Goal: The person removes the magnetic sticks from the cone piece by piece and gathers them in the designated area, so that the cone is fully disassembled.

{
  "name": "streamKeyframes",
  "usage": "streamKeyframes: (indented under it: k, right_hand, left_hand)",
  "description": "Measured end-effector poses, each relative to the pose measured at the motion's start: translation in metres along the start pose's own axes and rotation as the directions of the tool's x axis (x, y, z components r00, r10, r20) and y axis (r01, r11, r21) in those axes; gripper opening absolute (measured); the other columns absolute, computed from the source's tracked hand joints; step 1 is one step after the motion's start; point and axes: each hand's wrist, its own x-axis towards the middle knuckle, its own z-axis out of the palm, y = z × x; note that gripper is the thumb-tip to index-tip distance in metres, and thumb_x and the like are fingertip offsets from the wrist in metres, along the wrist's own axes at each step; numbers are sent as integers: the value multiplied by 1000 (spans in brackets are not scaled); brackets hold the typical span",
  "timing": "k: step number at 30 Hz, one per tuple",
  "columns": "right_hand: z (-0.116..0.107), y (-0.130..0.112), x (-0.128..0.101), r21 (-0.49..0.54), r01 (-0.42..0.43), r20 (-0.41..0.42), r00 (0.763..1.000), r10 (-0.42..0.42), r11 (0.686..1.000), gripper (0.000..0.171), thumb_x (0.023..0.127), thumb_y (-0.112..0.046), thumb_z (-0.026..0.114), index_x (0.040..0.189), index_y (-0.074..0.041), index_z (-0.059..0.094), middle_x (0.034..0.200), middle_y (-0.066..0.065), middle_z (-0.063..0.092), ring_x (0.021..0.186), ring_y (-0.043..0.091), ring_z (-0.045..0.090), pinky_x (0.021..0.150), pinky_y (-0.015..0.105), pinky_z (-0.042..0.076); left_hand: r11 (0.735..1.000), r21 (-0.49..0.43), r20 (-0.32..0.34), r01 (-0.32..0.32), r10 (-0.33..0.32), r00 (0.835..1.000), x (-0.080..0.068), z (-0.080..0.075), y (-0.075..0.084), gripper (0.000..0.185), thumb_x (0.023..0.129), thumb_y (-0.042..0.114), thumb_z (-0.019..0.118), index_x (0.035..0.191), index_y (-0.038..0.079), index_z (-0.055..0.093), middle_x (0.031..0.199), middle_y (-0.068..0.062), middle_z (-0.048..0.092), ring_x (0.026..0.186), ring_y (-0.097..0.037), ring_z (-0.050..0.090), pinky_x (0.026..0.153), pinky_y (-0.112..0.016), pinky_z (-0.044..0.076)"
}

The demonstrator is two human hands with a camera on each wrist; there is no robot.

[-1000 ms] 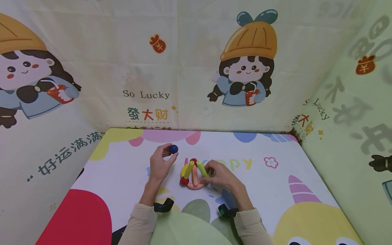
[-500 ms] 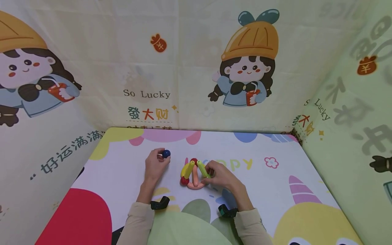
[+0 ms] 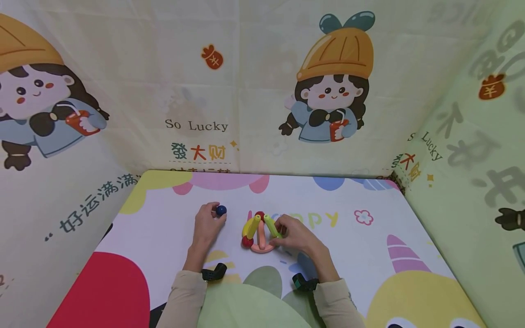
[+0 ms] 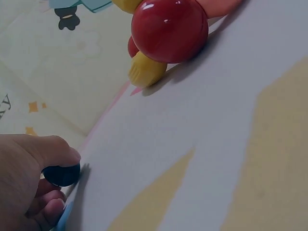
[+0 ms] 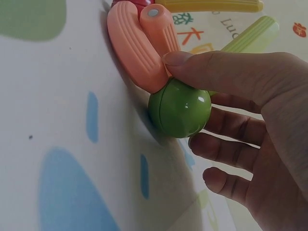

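Farther left and nearer the person than a second ago: the left hand (image 3: 207, 226). On the printed tabletop (image 3: 361, 196) stands a ball-and-rod construction (image 3: 261, 234), its right side gripped by the right hand (image 3: 298, 234) near a green ball (image 5: 180, 109); left of it, the left hand pinches a dark-blue ball (image 3: 221, 210).

1. Bare left hand (image 3: 208, 225) pinches, thumb (image 4: 55, 153) bent above curled fingers (image 4: 48, 209).
2. Bare right hand (image 3: 297, 233) grips, thumb opposite gently bent fingers (image 5: 228, 149).
3. Two forearms (image 3: 196, 258) in beige cloth sleeves (image 3: 338, 303) angle inward.
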Motion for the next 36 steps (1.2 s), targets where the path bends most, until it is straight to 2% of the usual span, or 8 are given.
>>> streamKeyframes:
  k: [24,31,36]
  right_hand:
    - [-1,1,-1,-1,-1,-6,1000,1,1000,32,74,-28,89,92,-16,65,84,-6,56,77,10,52,70,22,47]
    - [-1,2,-1,-3,1,-6,1000,-1,1000,34,74,-30,89,94,-17,65,85,-7,56,78,10,52,70,22,47]
    - [-4,-2,-3,0,-19,-8,1000,19,1000,38,74,-34,89,101,-17,67,91,-7,58,82,11,53,73,24,47]
  left_hand:
    - [1000,19,7,1,-1,1000,0,3,1,48,87,20,75,129,1,61,119,-18,61,101,-30,63,92,-46,54]
    - [1000,25,29,11,-12,1000,-1,-1,5,52,90,29,72,133,4,59,122,-16,58,100,-28,60,89,-43,53]
    - [1000,19,-9,-6,6,1000,-2,-6,11,51,90,34,69,131,5,61,126,-16,54,111,-32,54,97,-47,48]
